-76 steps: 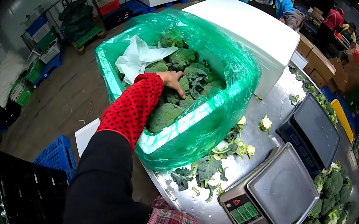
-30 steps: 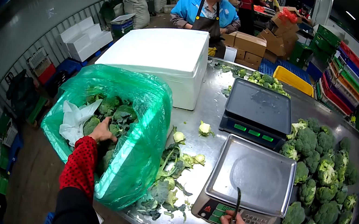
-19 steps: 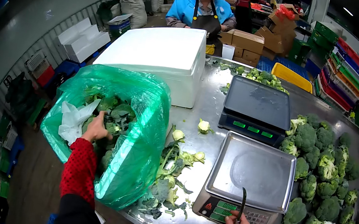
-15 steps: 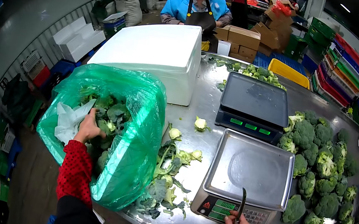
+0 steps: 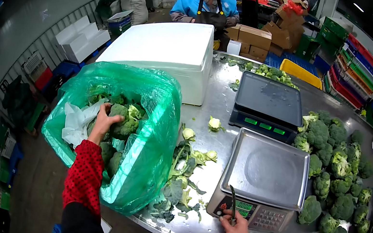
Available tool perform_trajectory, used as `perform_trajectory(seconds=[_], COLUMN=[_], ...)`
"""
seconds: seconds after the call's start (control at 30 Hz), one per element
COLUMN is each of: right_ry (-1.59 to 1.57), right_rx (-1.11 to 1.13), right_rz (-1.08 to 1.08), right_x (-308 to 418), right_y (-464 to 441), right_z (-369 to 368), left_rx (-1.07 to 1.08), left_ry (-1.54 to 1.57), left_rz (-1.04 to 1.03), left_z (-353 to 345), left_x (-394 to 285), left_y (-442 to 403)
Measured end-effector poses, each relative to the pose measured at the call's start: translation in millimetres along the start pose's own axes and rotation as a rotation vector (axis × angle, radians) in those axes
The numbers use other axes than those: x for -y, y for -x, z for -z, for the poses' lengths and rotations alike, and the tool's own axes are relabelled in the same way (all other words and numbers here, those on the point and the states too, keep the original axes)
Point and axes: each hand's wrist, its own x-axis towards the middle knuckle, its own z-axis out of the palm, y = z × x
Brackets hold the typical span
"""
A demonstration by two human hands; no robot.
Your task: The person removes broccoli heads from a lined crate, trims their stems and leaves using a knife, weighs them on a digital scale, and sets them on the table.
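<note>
My left hand (image 5: pixel 104 121) is inside a box lined with a green plastic bag (image 5: pixel 146 159), its thumb and fingers closed on a broccoli head (image 5: pixel 123 126). More broccoli and a crumpled white sheet (image 5: pixel 76 124) lie around it. My right hand (image 5: pixel 235 227) holds a thin curved knife (image 5: pixel 233 203), blade pointing up, in front of the display of a silver scale (image 5: pixel 267 171). The scale's steel pan carries nothing. Behind it stands a black scale (image 5: pixel 269 100). Trimmed leaves and stem pieces (image 5: pixel 180 184) are strewn between the bag and the silver scale.
On the steel table (image 5: pixel 218 102), a broccoli pile (image 5: pixel 335 164) is at the right and a white foam box (image 5: pixel 162 54) behind the bag. Across the table stands a person in blue (image 5: pixel 189 5). Cartons (image 5: pixel 252 38), a yellow tray (image 5: pixel 300 73) and stacked crates (image 5: pixel 357 70) are farther back.
My left hand, earlier spread among the broccoli, now grasps a head that sits higher in the box. My right hand has moved left along the scale's front with the knife. The view has shifted.
</note>
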Motion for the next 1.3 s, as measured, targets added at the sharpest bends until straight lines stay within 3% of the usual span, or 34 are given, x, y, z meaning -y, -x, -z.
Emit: perform_trajectory(seconds=[0.13, 0.23, 0.47, 0.63, 0.67, 0.7, 0.73, 0.77, 0.8, 0.87, 1.0, 1.03, 1.13, 1.2, 1.3], right_ry=[0.014, 0.025, 0.030, 0.161, 0.243, 0.324, 0.399, 0.468, 0.464, 0.541, 0.419, 0.513, 0.476, 0.335, 0.453], right_rx=[0.008, -0.002, 0.028, 0.069, 0.102, 0.157, 0.220, 0.234, 0.182, 0.236, 0.401, 0.501, 0.621, 0.373, 0.179], right_rz=[-0.045, -0.023, -0.067, 0.068, 0.095, 0.060, 0.023, -0.030, 0.067, 0.100, 0.220, 0.185, 0.183, 0.300, 0.208], right_x=[-4, -7, -9, -20, -25, -25, -24, -19, -35, -45, -46, -50, -16, -25, -25], right_y=[9, 16, 20, 9, 15, 19, 14, 14, 16, 9, -11, -16, -18, -15, -26], right_z=[5, 7, 9, 8, 8, 9, 11, 9, 2, -13, -83, -103, -110, -98, -91], left_rx=[0.037, -0.030, -0.142, -0.231, -0.203, -0.237, -0.340, -0.260, -0.317, -0.236, -0.185, -0.179, -0.162, -0.162, -0.225], left_ry=[-0.053, -0.383, -0.324, 0.058, 0.111, 0.153, 0.203, 0.412, 0.497, 0.711, 0.776, 0.756, 0.759, 0.779, 0.812], left_rz=[0.024, -0.041, 0.004, 0.090, 0.030, 0.024, 0.009, -0.050, 0.044, 0.149, 0.117, 0.132, 0.162, 0.168, 0.102], left_z=[-17, -27, -36, -26, -19, -15, -5, 0, 2, -6, -16, -16, -17, -18, -19], left_x=[-29, -27, -22, 12, -12, -20, 21, 8, -2, -35, -35, -32, -38, -49, -45], left_y=[17, 19, 21, -6, 3, 5, -18, -16, -12, 0, 2, 2, 6, 15, 11])
